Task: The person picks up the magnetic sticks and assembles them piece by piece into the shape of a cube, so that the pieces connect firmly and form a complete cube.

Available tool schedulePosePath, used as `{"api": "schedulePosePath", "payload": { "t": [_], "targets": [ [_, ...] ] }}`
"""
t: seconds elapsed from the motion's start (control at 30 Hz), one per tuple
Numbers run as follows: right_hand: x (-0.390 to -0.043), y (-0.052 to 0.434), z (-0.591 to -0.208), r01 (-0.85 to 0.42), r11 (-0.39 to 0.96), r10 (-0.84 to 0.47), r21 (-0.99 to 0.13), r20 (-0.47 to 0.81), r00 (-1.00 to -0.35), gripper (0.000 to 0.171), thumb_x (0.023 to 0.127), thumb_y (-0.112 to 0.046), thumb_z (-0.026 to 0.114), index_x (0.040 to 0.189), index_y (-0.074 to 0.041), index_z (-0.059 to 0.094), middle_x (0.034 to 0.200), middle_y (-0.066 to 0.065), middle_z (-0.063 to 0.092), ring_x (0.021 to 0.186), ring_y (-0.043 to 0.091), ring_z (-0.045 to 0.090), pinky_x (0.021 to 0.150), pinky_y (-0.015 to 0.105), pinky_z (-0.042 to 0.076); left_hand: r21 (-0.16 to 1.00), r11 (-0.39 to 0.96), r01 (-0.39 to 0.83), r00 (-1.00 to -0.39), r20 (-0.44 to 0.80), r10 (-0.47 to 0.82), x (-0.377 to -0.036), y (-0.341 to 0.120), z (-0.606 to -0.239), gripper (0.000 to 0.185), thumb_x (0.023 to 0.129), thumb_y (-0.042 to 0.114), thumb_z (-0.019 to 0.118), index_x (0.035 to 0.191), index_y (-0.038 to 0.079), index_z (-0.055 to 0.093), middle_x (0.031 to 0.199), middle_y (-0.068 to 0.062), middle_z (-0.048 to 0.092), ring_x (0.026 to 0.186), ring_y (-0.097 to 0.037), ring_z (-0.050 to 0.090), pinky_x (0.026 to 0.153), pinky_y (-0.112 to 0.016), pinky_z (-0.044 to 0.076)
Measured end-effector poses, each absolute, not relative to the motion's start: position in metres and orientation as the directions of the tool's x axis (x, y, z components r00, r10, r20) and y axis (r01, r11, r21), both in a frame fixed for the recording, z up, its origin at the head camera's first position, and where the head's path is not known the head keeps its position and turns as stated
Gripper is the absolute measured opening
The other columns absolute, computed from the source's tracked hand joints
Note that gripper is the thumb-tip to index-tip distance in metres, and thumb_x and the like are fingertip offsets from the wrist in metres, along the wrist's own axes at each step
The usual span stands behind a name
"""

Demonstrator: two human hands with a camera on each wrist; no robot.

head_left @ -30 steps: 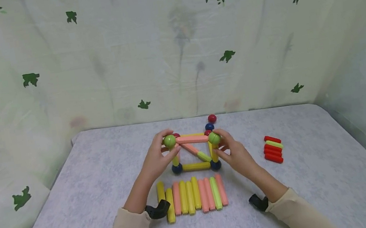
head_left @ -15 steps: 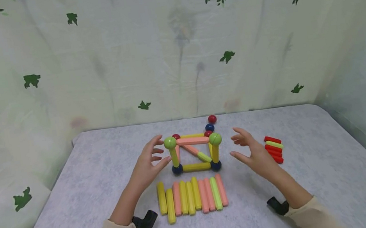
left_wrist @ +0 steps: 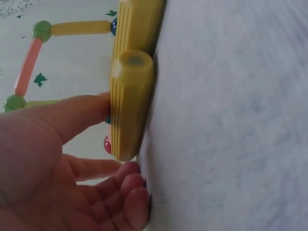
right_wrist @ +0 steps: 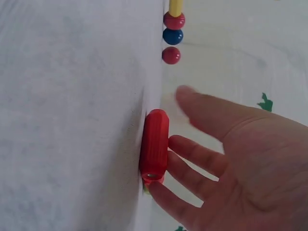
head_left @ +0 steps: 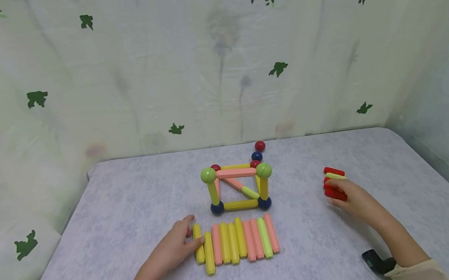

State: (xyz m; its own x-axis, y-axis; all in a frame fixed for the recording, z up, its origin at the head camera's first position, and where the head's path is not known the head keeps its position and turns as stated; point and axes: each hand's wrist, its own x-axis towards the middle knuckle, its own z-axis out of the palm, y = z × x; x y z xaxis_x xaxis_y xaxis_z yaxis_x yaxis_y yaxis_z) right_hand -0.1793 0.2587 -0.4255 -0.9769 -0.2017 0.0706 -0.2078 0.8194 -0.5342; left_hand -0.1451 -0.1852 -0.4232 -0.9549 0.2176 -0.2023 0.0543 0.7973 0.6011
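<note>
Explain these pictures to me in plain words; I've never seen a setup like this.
There is no robot here: you see a person's bare left hand and right hand. The wide picture comes from a camera worn on the head, looking forward and down. The two close ones come from a camera on each wrist, which is why they look sideways.

On the table stands a frame of sticks and balls, with a blue ball and a red ball behind it. In front lies a row of sticks; to the right are short sticks, red and green.

Nothing appears to be held: the left thumb seems to touch a yellow stick, and the right fingers are at the short sticks.
</note>
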Motion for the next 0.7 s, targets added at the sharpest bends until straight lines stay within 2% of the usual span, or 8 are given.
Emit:
{"api": "schedulePosePath", "payload": {
  "t": [0.1, 0.2, 0.3, 0.4, 0.53, 0.7],
  "targets": [
    [-0.18, 0.26, -0.429, -0.191, 0.84, -0.195, -0.508, 0.047, -0.98, 0.047, 0.077, -0.01, 0.071, 0.119, -0.001, 0.051, 0.118, 0.022, 0.048, 0.105, 0.038, 0.044, 0.079, 0.049, 0.046, 0.602, 0.796, 0.06, -0.95, -0.21, 0.23, -0.145, -0.181, -0.423, 0.048, 0.082, 0.026, 0.066, 0.118, 0.0, 0.05, 0.077, -0.003, 0.049, 0.066, -0.014, 0.046, 0.056, -0.032, 0.039],
    [-0.182, 0.261, -0.431, -0.201, 0.86, -0.21, -0.469, 0.032, -0.977, 0.042, 0.077, -0.009, 0.071, 0.114, -0.001, 0.055, 0.108, 0.018, 0.054, 0.096, 0.032, 0.05, 0.077, 0.046, 0.047, 0.615, 0.788, 0.029, -0.945, -0.241, 0.223, -0.145, -0.18, -0.422, 0.037, 0.08, 0.02, 0.067, 0.111, 0.004, 0.053, 0.073, -0.002, 0.05, 0.061, -0.014, 0.045, 0.052, -0.029, 0.037],
    [-0.183, 0.26, -0.431, -0.203, 0.874, -0.226, -0.441, 0.001, -0.974, 0.039, 0.077, -0.013, 0.07, 0.111, 0.0, 0.056, 0.094, 0.011, 0.057, 0.083, 0.025, 0.051, 0.071, 0.039, 0.047, 0.625, 0.781, -0.009, -0.942, -0.268, 0.203, -0.143, -0.181, -0.419, 0.038, 0.08, 0.018, 0.067, 0.114, 0.01, 0.052, 0.081, -0.003, 0.054, 0.065, -0.014, 0.048, 0.054, -0.03, 0.04],
    [-0.181, 0.256, -0.428, -0.194, 0.87, -0.22, -0.452, -0.005, -0.976, 0.042, 0.08, -0.014, 0.068, 0.116, 0.001, 0.054, 0.093, 0.009, 0.057, 0.08, 0.022, 0.05, 0.068, 0.036, 0.047, 0.645, 0.764, -0.03, -0.947, -0.262, 0.185, -0.142, -0.184, -0.415, 0.038, 0.081, 0.018, 0.066, 0.115, 0.013, 0.05, 0.089, -0.004, 0.056, 0.07, -0.014, 0.052, 0.057, -0.031, 0.044],
    [-0.175, 0.242, -0.417, -0.258, 0.819, -0.258, -0.513, 0.073, -0.964, 0.041, 0.08, -0.009, 0.067, 0.118, -0.001, 0.054, 0.098, 0.008, 0.058, 0.082, 0.021, 0.052, 0.068, 0.034, 0.049, 0.688, 0.726, -0.013, -0.971, -0.182, 0.156, -0.143, -0.187, -0.41, 0.04, 0.081, 0.014, 0.066, 0.117, 0.009, 0.049, 0.098, -0.005, 0.056, 0.081, -0.016, 0.055, 0.065, -0.033, 0.047],
    [-0.167, 0.205, -0.402, -0.388, 0.719, -0.359, -0.577, 0.17, -0.918, 0.037, 0.079, -0.01, 0.069, 0.114, -0.008, 0.057, 0.094, -0.005, 0.058, 0.081, 0.012, 0.052, 0.066, 0.026, 0.047, 0.72, 0.691, 0.069, -0.985, -0.06, 0.161, -0.146, -0.193, -0.411, 0.037, 0.082, 0.012, 0.066, 0.116, 0.009, 0.052, 0.102, -0.004, 0.057, 0.086, -0.016, 0.055, 0.071, -0.031, 0.048]
  ]
}}
